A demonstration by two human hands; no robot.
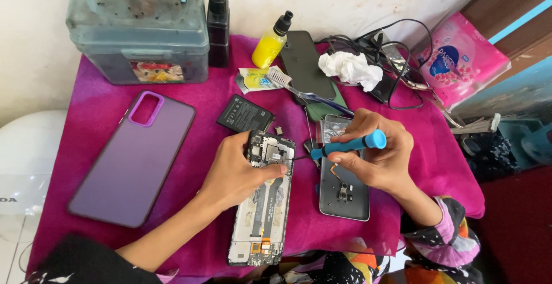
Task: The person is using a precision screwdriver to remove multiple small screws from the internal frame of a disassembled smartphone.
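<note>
My left hand grips the upper end of an opened phone lying with its circuit boards up on the magenta cloth. My right hand holds a blue screwdriver level, its thin tip pointing left at the phone's upper right edge. Below my right hand lies a grey back cover with a camera part and an orange flex cable. A black battery rests just above my left hand.
A purple phone case lies at the left. Along the back stand a grey plastic box, a black bottle, a yellow bottle, a dark phone, a toothbrush, crumpled tissue, cables and a pink tissue pack.
</note>
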